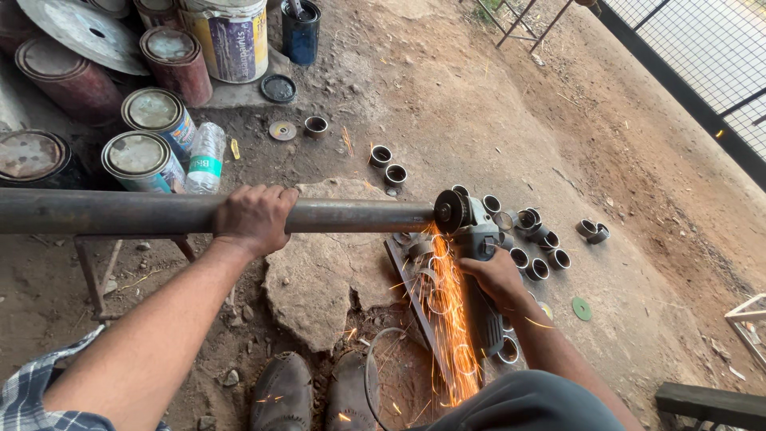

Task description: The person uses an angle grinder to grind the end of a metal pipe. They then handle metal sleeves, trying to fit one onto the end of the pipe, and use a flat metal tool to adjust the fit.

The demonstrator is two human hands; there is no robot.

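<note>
A long steel pipe [159,214] is gripped from above by the left hand [255,217], fingers wrapped fully round it. The right hand [496,275] is closed about the body of an angle grinder [477,239], whose disc [452,211] is pressed at the pipe's cut end; sparks [451,319] are thrown toward 6 o'clock. The pipe runs from 9 o'clock to the middle of the view.

Paint cans [144,162] are clustered at 10 o'clock, lids shut (contents cannot be told), with a plastic bottle [206,156] laid beside them. A bucket [232,36] and a dark tin [300,30] holding a stick are seen at 12 o'clock.

Cut rings [536,257] are scattered from 1 to 4 o'clock, close to the grinder; open dirt is left beyond them toward 2 o'clock. A flat stone [319,275] lies under the pipe, boots [281,393] at 6 o'clock. The floor is bare earth, bounded by a mesh fence [702,64] at 2 o'clock.
</note>
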